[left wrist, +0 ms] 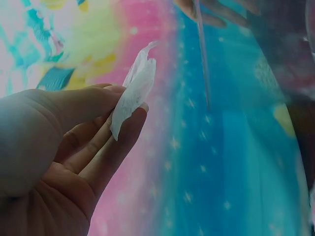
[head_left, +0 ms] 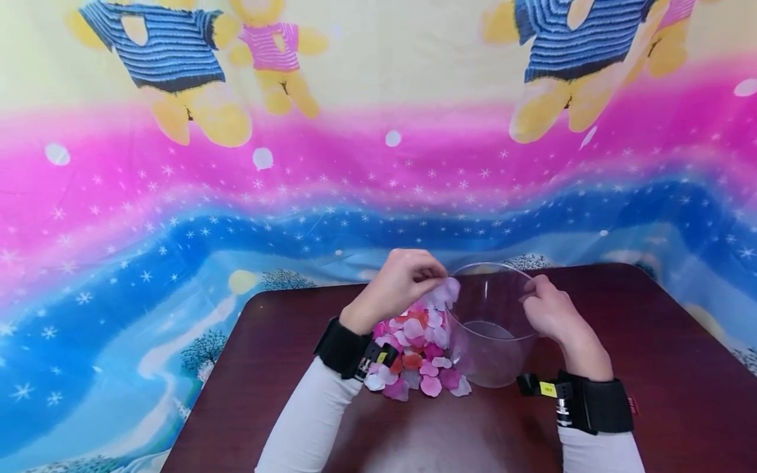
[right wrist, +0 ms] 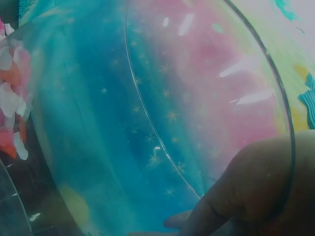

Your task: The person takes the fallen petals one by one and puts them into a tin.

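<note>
A pale pinkish-white artificial petal [left wrist: 135, 91] is pinched between the thumb and fingers of my left hand [head_left: 402, 279]. In the head view that petal overlaps the left side of the rim of a clear round container [head_left: 497, 361]. My right hand [head_left: 552, 312] grips the container's rim on its right side, thumb and fingers on either side of the wall. The right wrist view looks through the transparent wall, with the hand [right wrist: 241, 182] low at the rim. Beside the container on the left lies a heap of artificial petals [head_left: 414, 358] in pink, white, magenta and orange-red.
Everything stands on a dark reddish-brown table [head_left: 278, 355] with rounded far corners. Behind it hangs a colourful printed cloth [head_left: 367, 177] with bears and snowflakes. Black straps with small cameras [head_left: 591, 404] are worn on both wrists.
</note>
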Tool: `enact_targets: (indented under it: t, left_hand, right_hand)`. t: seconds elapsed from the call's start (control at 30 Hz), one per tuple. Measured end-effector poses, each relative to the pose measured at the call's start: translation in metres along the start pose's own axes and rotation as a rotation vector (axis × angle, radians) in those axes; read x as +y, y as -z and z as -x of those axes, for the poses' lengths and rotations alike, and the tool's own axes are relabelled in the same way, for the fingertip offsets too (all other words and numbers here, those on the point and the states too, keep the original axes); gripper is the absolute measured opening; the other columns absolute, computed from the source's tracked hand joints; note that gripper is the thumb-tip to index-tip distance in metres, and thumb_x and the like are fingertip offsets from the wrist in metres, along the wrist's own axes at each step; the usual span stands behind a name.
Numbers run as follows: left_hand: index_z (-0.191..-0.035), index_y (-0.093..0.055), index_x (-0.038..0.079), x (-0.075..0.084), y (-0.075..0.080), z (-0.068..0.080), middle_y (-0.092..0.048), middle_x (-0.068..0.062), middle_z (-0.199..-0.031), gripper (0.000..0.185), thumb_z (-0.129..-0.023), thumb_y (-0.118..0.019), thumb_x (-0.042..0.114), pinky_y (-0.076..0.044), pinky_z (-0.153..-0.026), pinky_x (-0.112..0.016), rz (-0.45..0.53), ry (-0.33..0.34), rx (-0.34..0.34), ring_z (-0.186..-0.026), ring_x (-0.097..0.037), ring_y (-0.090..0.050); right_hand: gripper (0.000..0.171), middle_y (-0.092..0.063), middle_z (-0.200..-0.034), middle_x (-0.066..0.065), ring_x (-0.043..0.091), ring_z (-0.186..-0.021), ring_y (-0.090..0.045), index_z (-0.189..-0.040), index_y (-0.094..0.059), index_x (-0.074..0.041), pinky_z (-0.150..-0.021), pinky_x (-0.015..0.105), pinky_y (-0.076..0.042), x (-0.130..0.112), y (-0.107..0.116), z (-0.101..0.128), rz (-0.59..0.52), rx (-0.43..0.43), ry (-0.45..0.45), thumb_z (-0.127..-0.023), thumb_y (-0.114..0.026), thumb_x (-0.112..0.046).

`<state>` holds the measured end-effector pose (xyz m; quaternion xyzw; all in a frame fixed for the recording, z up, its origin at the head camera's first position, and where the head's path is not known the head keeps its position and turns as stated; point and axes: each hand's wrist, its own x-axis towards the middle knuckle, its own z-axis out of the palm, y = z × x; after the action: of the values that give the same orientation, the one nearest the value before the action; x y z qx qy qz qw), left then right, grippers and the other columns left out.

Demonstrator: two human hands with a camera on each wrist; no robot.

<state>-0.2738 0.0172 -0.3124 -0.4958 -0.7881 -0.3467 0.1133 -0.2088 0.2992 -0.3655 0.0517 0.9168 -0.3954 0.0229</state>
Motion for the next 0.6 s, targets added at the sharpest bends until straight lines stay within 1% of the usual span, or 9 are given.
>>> enact_targets:
  t: [0.07, 0.17, 0.3, 0.4, 0.43, 0.5, 0.6]
  left_hand:
    - [-0.101, -0.078, 0.003, 0.004, -0.007, -0.011, -0.074, -0.006, -0.095, 0.010, -0.092, -0.074, 0.000, -0.054, -0.081, -0.016, -0.007, -0.013, -0.019, -0.088, -0.014, -0.070]
    - [-0.101, -0.078, 0.003, 0.005, -0.018, -0.020, -0.074, -0.006, -0.097, 0.010, -0.093, -0.074, 0.001, -0.053, -0.081, -0.015, -0.023, 0.000, -0.043, -0.088, -0.013, -0.070]
    - [-0.103, -0.077, 0.004, 0.003, -0.034, -0.025, -0.074, -0.006, -0.099, 0.010, -0.094, -0.073, 0.002, -0.052, -0.080, -0.012, -0.021, 0.028, -0.060, -0.089, -0.012, -0.069]
    - [-0.102, -0.077, 0.003, 0.001, -0.045, -0.027, -0.073, -0.006, -0.098, 0.010, -0.094, -0.073, 0.001, -0.051, -0.080, -0.012, -0.005, 0.023, -0.061, -0.089, -0.013, -0.070]
    - [-0.102, -0.077, 0.003, 0.001, -0.048, -0.027, -0.073, -0.006, -0.098, 0.009, -0.094, -0.073, 0.002, -0.051, -0.081, -0.012, -0.008, 0.014, -0.058, -0.090, -0.013, -0.069]
    - [-0.104, -0.077, 0.003, 0.000, -0.053, -0.025, -0.072, -0.006, -0.103, 0.010, -0.095, -0.073, 0.004, -0.050, -0.087, -0.014, -0.018, -0.006, -0.041, -0.096, -0.014, -0.069]
    - [-0.108, -0.076, 0.005, 0.001, -0.053, -0.020, -0.070, -0.004, -0.112, 0.014, -0.096, -0.073, 0.009, -0.048, -0.097, -0.018, -0.020, -0.036, 0.019, -0.109, -0.015, -0.066]
  right_hand:
    - [0.045, -0.051, -0.135, 0.038, 0.050, -0.119, -0.049, -0.137, -0.034, 0.014, -0.074, 0.046, -0.054, 0.000, -0.001, 0.000, -0.003, 0.005, 0.002, -0.096, -0.031, -0.005]
    - [0.044, -0.051, -0.134, 0.036, 0.048, -0.116, -0.051, -0.136, -0.036, 0.014, -0.072, 0.044, -0.053, 0.000, -0.004, -0.001, -0.013, 0.006, 0.006, -0.097, -0.032, -0.005]
    - [0.042, -0.052, -0.133, 0.036, 0.045, -0.111, -0.053, -0.135, -0.036, 0.013, -0.069, 0.042, -0.053, 0.000, -0.005, -0.003, -0.020, 0.011, 0.010, -0.097, -0.031, -0.005]
    - [0.041, -0.052, -0.133, 0.037, 0.045, -0.109, -0.054, -0.135, -0.036, 0.012, -0.068, 0.042, -0.053, -0.001, -0.003, -0.003, -0.019, 0.025, 0.010, -0.098, -0.031, -0.006]
    - [0.042, -0.052, -0.133, 0.037, 0.045, -0.109, -0.054, -0.135, -0.037, 0.012, -0.068, 0.042, -0.053, -0.001, -0.002, -0.003, -0.019, 0.028, 0.008, -0.098, -0.031, -0.006]
    - [0.042, -0.052, -0.133, 0.037, 0.046, -0.112, -0.054, -0.135, -0.037, 0.012, -0.070, 0.043, -0.053, 0.000, 0.000, -0.001, -0.014, 0.029, 0.004, -0.098, -0.031, -0.006]
    - [0.043, -0.052, -0.134, 0.037, 0.048, -0.116, -0.052, -0.136, -0.036, 0.013, -0.074, 0.044, -0.052, 0.002, 0.003, 0.002, -0.012, 0.024, -0.002, -0.097, -0.031, -0.005]
